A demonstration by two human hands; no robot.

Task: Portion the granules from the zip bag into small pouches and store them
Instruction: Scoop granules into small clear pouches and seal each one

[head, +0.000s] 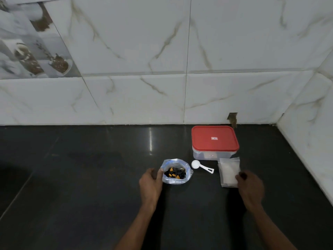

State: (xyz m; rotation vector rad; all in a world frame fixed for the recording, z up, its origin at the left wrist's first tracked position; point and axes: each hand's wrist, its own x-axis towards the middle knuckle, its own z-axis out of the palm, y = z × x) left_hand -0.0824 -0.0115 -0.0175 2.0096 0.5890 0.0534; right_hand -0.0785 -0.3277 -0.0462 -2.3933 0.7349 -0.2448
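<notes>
Nearest to the person, the two bare hands rest well apart on the dark polished stone counter [90, 177]. The left hand [150, 183] has its fingers curled against the near-left rim of the clear zip bag with a blue seal strip [175, 171], which sits open with black and orange granules [175, 173] showing inside; whether it pinches the plastic or only steadies it I cannot tell. The right hand [249, 184] lies on the near corner of the stack of small translucent white pouches [228, 172], fingertips touching the top one, grip unclear. To do this step well, I would peel off a single pouch without dragging the stack, and keep the bag's mouth upright and wide so nothing spills. Between the hands and a little beyond them lies the white plastic measuring scoop [195, 164], bowl toward the bag, handle pointing at the pouches. Farther still, just behind the pouches, stands the clear rectangular tub with a red lid [214, 139], closed, close to the marble-tiled wall [162, 51].
</notes>
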